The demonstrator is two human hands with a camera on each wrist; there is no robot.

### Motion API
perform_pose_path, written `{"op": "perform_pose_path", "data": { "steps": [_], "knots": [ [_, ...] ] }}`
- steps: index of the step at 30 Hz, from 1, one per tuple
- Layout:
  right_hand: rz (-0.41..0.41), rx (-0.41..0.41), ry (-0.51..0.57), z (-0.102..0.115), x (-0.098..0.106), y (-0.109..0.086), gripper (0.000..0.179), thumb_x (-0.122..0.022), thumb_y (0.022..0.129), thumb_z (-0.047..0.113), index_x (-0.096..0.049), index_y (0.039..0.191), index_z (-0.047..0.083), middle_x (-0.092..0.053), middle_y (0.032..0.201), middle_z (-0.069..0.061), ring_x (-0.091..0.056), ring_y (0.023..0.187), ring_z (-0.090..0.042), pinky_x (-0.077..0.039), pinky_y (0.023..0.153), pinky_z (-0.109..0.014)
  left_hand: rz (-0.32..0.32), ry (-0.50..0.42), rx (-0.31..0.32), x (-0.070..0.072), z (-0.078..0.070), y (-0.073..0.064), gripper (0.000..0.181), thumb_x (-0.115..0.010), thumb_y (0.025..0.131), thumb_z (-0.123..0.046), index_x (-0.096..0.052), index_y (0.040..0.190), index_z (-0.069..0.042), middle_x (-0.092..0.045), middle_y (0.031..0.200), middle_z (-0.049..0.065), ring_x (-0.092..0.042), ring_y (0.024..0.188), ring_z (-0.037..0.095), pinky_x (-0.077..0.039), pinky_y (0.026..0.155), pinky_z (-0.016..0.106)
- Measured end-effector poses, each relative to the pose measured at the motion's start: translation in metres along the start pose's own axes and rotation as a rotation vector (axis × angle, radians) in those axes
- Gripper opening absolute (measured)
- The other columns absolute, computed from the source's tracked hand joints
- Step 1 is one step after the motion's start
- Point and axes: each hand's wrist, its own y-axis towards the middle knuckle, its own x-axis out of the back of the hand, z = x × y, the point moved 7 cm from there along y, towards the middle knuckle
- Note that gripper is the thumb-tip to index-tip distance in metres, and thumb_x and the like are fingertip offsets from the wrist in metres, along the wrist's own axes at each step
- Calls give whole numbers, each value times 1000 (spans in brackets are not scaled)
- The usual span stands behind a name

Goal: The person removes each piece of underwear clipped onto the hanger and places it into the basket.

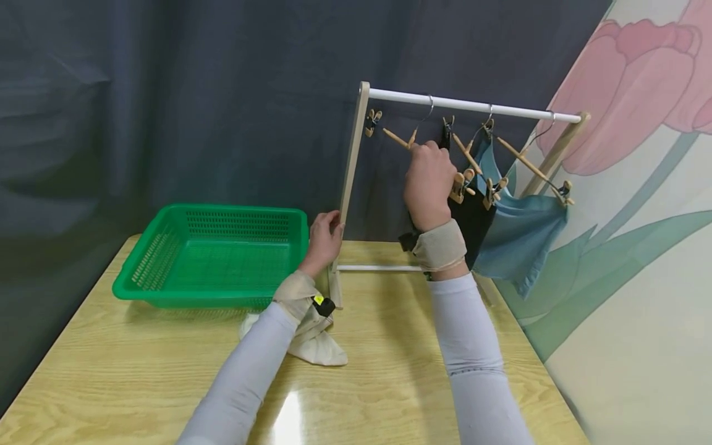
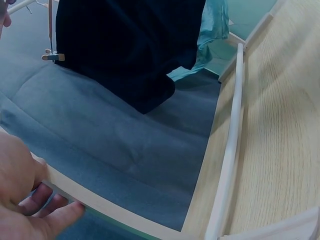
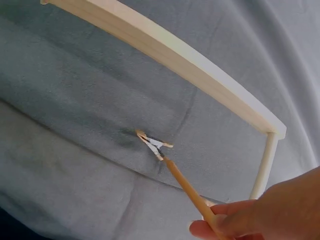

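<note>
My left hand (image 1: 322,244) grips the left wooden post (image 1: 351,161) of a small clothes rack, low on its length. Thumb and fingers lie on either side of that post (image 2: 107,207) in the left wrist view. Up near the white rail (image 1: 461,102), my right hand (image 1: 429,185) pinches the bar of a wooden clip hanger (image 1: 396,137), whose hook is over the rail. A clip (image 3: 152,145) at the hanger's far end holds nothing. Beside it hang a black garment (image 2: 120,45) and a light blue garment (image 1: 514,228), each clipped to its own hanger.
A green plastic basket (image 1: 208,301) stands on the wooden table (image 1: 167,371), left of the rack. Partly hidden under my left wrist, an off-white cloth (image 1: 319,347) lies crumpled on the tabletop. A dark curtain (image 1: 222,93) hangs behind, and a flower-painted wall (image 1: 628,296) is on the right.
</note>
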Motion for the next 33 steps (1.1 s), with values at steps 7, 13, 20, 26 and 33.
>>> {"op": "perform_pose_path", "data": {
  "steps": [7,13,20,26,33],
  "knots": [
    [54,5,-46,5,-5,-3,37,-53,104,6,-59,140,0,-62,124,-23,-57,109,-42,-55,84,-59,16,-7,-11,-1,2,2,37,-54,106,-10,-55,140,5,-55,129,23,-56,120,35,-47,103,45],
    [74,107,-46,13,0,-14,52,-53,106,22,-45,147,-10,-46,149,-27,-43,135,-41,-44,110,-49,7,-7,-16,0,3,3,36,-56,105,-8,-56,137,7,-57,127,24,-57,118,36,-48,102,45],
    [-71,248,330,-10,69,-54,47,-61,103,26,-57,142,0,-40,158,-18,-32,147,-35,-28,121,-49,30,-24,8,0,4,1,37,-55,106,-10,-55,139,6,-56,129,23,-56,120,35,-48,103,45],
    [-171,36,402,-70,98,-59,50,-60,103,32,-58,143,2,-50,149,-17,-39,137,-36,-32,113,-56,9,-29,6,6,5,1,36,-56,105,-8,-56,137,7,-56,127,24,-56,119,36,-47,102,45],
    [3,-162,345,-111,65,-53,55,-49,106,41,-60,138,-2,-62,132,-26,-57,115,-42,-49,92,-56,35,-27,19,7,8,3,38,-55,106,-10,-54,140,5,-55,129,22,-56,119,35,-47,102,46]
  ]
}}
